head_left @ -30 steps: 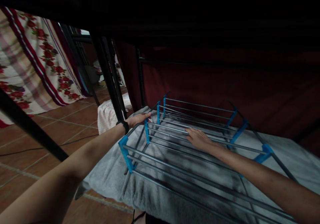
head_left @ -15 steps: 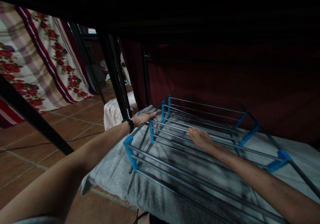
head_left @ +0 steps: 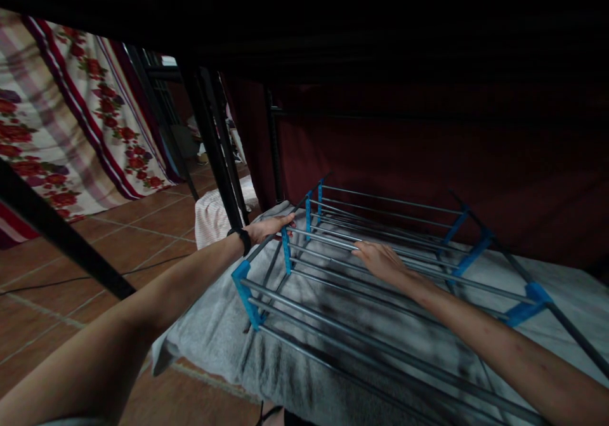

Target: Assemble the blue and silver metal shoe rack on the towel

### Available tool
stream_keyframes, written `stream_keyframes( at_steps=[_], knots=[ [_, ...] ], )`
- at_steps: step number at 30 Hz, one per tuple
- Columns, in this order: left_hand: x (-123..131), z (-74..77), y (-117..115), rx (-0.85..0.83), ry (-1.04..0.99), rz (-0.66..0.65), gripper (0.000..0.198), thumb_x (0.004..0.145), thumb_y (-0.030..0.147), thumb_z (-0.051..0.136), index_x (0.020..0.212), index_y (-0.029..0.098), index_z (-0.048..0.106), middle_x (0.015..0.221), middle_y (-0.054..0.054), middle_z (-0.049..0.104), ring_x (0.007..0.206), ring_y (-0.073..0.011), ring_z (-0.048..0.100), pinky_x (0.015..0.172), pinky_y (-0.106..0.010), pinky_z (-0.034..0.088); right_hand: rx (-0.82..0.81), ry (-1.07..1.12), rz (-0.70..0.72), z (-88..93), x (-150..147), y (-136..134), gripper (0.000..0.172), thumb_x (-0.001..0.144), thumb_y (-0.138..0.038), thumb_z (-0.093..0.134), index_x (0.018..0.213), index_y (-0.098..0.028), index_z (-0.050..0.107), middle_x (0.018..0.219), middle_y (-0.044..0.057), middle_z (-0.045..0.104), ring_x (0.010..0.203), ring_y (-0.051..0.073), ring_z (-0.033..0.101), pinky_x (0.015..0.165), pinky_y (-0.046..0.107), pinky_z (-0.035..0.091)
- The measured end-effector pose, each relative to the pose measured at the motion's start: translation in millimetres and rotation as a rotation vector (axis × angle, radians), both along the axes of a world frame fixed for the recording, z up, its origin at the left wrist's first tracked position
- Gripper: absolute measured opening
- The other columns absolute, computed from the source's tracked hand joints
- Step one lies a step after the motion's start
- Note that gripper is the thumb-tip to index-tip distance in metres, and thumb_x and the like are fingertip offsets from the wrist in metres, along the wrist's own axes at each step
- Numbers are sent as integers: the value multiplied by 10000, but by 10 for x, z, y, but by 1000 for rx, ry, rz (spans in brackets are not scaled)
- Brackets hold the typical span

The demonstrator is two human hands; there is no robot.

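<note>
A shoe rack of grey metal rods (head_left: 333, 343) with blue plastic connectors lies on its side on a grey blanket (head_left: 200, 331). My left hand (head_left: 269, 228), with a black band at the wrist, grips the rack's left side pole beside one of the blue connectors (head_left: 286, 251); its fingertips are partly hidden behind it. Further right, my right hand (head_left: 379, 259) is closed over a rod in the middle of the rack, palm down. Another blue connector (head_left: 530, 305) joins rods at the rack's right end.
Black metal bed-frame posts (head_left: 216, 140) stand at the left, under a dark low overhang. Behind the rack hangs a maroon cloth (head_left: 404, 159). A floral curtain (head_left: 90, 115) hangs over the tiled floor (head_left: 137, 235), where a thin cable (head_left: 90, 278) runs.
The view has shifted very slightly, so everything sits a little further left. Both hands stay in the same places on the rack.
</note>
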State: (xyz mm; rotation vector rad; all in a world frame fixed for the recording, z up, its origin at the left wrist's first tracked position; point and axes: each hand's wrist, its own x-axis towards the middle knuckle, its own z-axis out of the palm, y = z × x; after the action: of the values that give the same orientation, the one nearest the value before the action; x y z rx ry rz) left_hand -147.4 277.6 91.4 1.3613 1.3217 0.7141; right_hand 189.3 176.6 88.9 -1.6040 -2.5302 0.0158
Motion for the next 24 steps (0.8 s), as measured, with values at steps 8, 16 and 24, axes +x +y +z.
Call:
stream_keyframes(
  at_steps=[8,16,24],
  knots=[
    [59,30,-86,5,-10,43,533,738,695,611,888,183,619,864,-55,652,829,-217,616,719,-318,457,-12,-2,-3,3,-8,-6,321,1019,-374,298,1017,-229,585,1016,44,686,965,186,622,754,270,348],
    [67,-3,-89,45,-19,58,521,740,706,597,857,200,630,975,-68,653,835,-219,632,731,-343,493,-31,-37,-35,13,-46,8,348,1017,-398,290,994,-238,599,986,48,693,942,192,633,725,273,348],
    [97,9,-85,55,39,88,607,668,750,625,924,199,632,1044,-85,689,874,-246,673,748,-357,517,-22,-49,-76,45,-88,-35,379,1016,-421,269,1110,-250,595,1115,65,684,1019,209,631,810,300,411]
  ],
)
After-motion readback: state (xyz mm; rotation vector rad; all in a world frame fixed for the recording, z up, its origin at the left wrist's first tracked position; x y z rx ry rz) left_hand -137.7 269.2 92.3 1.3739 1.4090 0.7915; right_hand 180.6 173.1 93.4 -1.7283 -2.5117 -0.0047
